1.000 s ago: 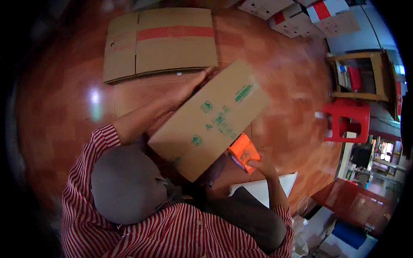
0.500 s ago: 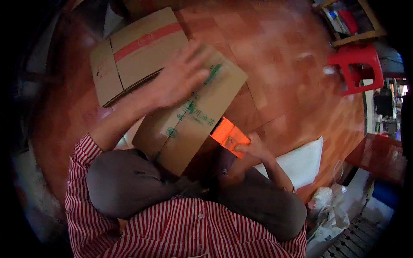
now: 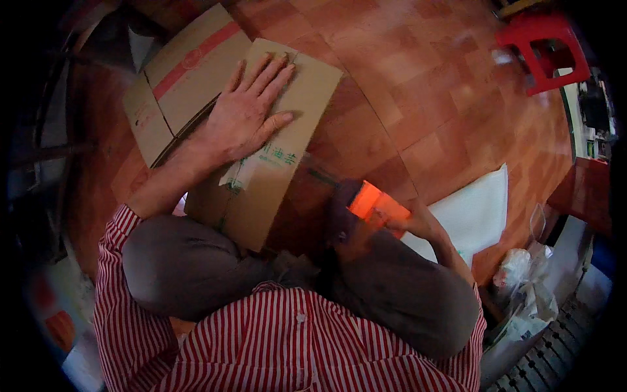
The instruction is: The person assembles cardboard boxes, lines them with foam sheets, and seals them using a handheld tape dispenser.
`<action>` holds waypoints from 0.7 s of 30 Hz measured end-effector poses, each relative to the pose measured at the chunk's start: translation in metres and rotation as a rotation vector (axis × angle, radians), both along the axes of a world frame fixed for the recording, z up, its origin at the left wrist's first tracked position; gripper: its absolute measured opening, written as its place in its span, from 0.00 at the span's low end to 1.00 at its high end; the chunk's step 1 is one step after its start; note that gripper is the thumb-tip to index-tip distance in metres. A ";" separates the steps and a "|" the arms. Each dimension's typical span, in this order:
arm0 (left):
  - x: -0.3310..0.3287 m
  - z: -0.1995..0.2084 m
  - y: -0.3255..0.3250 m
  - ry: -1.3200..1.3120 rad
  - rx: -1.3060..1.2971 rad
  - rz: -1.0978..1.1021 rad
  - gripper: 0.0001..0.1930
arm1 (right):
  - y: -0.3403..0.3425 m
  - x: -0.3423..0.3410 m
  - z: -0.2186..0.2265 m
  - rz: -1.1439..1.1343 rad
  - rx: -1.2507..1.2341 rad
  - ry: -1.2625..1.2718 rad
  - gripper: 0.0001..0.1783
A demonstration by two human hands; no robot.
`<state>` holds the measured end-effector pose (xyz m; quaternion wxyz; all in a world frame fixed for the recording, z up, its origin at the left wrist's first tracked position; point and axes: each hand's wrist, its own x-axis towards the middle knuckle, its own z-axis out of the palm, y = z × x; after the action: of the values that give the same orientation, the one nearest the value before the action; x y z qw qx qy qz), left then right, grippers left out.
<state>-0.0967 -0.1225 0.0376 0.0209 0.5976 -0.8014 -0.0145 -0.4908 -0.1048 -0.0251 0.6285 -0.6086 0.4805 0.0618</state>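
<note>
Seated person, head view. The left hand (image 3: 245, 117) lies flat, palm down, on a brown corrugated cardboard box with green print (image 3: 274, 163), fingers (image 3: 264, 72) spread apart and extended along its top panel. The box rests tilted against the left knee in grey trousers (image 3: 183, 268), its near edge below the wrist. Beyond the fingertips and to their left lies a second flattened brown cardboard carton with a red tape stripe (image 3: 183, 72) on the reddish-brown tiled floor (image 3: 424, 98). A strip of clear tape appears to run from the box toward the right. The right hand (image 3: 418, 225) is closed around an orange handheld tape dispenser (image 3: 372, 202), fingers clamped on its body. Just right of those fingers lies a white foam sheet (image 3: 477, 202); far beyond stands a red plastic stool (image 3: 545, 46).
</note>
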 end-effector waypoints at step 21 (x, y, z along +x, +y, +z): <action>-0.006 0.001 0.004 0.016 -0.094 0.030 0.33 | -0.010 0.143 -0.007 0.634 -0.978 0.422 0.17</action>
<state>-0.1027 -0.1190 0.0390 0.0555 0.6078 -0.7919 0.0185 -0.3474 -0.1153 -0.0325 0.1194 -0.9140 0.3627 0.1371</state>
